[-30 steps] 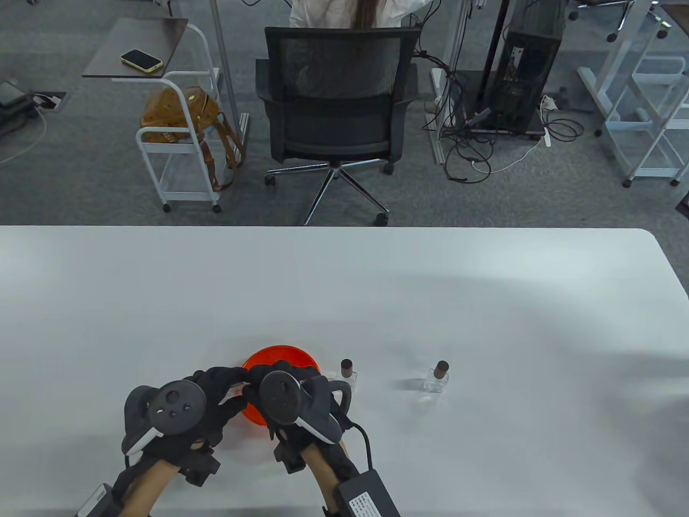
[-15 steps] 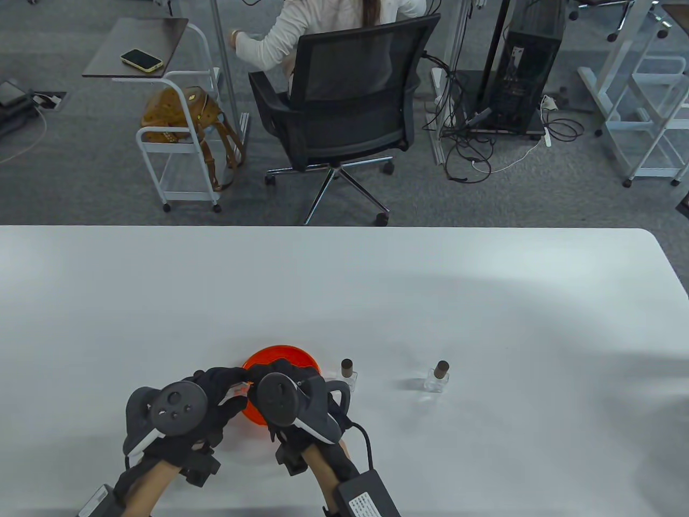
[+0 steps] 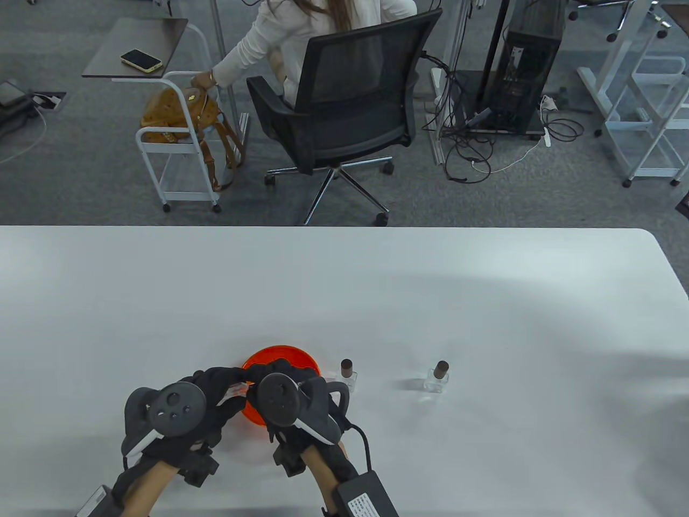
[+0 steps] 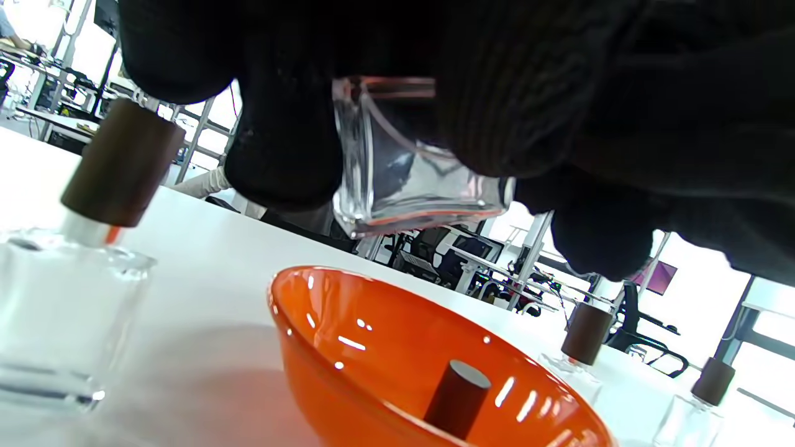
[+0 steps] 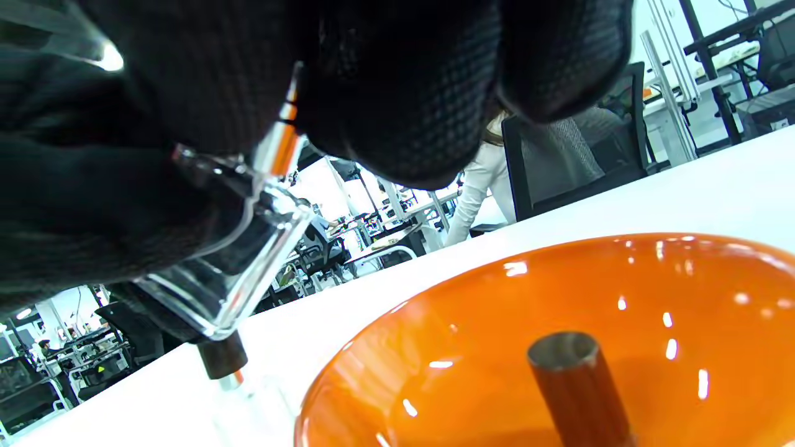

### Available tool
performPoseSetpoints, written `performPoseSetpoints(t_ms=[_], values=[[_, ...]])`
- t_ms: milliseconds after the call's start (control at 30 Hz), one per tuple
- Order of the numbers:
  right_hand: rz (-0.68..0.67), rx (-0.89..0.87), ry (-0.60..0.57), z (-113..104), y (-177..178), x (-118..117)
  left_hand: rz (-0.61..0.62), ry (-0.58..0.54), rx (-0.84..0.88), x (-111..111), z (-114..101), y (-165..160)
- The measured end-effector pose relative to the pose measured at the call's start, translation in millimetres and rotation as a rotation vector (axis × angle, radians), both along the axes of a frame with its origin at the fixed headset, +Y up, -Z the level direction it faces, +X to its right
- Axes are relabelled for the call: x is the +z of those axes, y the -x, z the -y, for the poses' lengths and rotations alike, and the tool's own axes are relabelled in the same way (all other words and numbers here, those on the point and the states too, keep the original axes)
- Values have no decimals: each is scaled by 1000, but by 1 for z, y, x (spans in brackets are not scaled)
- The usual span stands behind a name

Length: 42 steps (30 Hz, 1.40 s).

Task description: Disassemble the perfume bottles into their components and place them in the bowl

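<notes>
A: Hands?
B: Both over the orange bowl [image 3: 280,356], near edge of the counter [image 3: 344,280]. Left hand [image 3: 215,396] grips a clear glass bottle [image 4: 404,180]; right hand [image 3: 288,385] pinches its neck w/ fingertips.
A: Rest?
B: One brown cap [image 5: 574,379] in the bowl. Two capped bottles [image 3: 348,374] [image 3: 437,377] upright, right of the bowl.

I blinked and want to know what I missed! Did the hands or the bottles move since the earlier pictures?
Hardly at all. The left hand and right hand stay together over the orange bowl, still gripping the glass bottle. The two capped bottles on the table stayed put. Behind, the seated person turned the chair and reached to the brown bag.
</notes>
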State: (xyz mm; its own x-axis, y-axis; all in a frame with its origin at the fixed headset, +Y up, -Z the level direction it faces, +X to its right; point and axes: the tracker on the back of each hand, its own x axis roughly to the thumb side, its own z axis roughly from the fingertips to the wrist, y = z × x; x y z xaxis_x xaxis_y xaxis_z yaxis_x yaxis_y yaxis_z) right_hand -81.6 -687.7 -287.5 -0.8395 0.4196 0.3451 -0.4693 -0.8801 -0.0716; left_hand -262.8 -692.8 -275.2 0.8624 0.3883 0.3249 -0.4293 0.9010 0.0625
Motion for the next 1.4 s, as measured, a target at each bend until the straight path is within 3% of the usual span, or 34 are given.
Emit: performPoseSetpoints(t_ms=[100, 267, 433, 533, 767, 833, 967, 1033, 1233, 1400], values=[[20, 8, -48, -2, 0, 1, 8, 17, 7, 1, 0, 2], [-9, 6, 0, 0, 0, 0, -2, -2, -4, 0, 0, 1], [10, 31, -51, -2, -1, 1, 13, -4, -15, 2, 0, -2], [-11, 0, -3, -3, -2, 0, 1, 3, -11, 0, 0, 0], [90, -169, -113, -32, -46, -4, -103, -13, 12, -1, -6, 13], [163, -74, -132, -27, -45, -6, -109, -16, 11, -1, -6, 14], [203, 469, -184, 5, -14, -11, -109, -21, 0, -2, -7, 12], [194, 605, -169, 18, -1, -14, -107, -17, -11, -1, -6, 11], [177, 800, -143, 40, 14, -22, -100, -1, -43, -1, -5, 8], [180, 785, -124, 37, 10, -23, -90, -2, -68, -1, -5, 5]])
